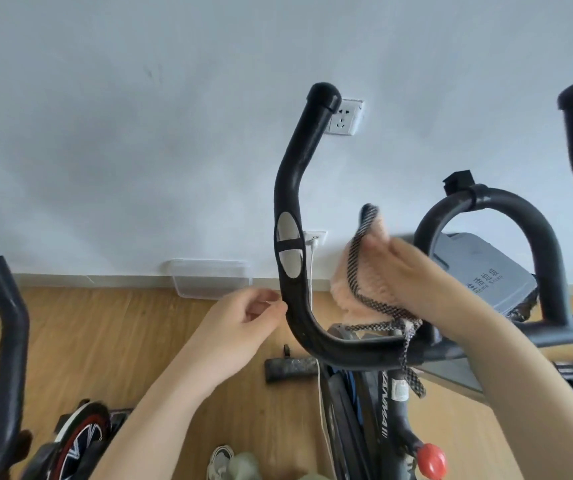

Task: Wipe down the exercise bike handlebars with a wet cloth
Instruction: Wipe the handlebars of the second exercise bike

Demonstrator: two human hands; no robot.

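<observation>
Handlebars, one peach cloth

Matt black foam handlebar; fluffy cloth; wood-look floor.

1. A pale wall fills the upper frame.
2. One socket sits upper centre, and a lower socket has a white cable plugged in.
3. Wooden floor spans the bottom; a clear tub rests against the skirting.
</observation>
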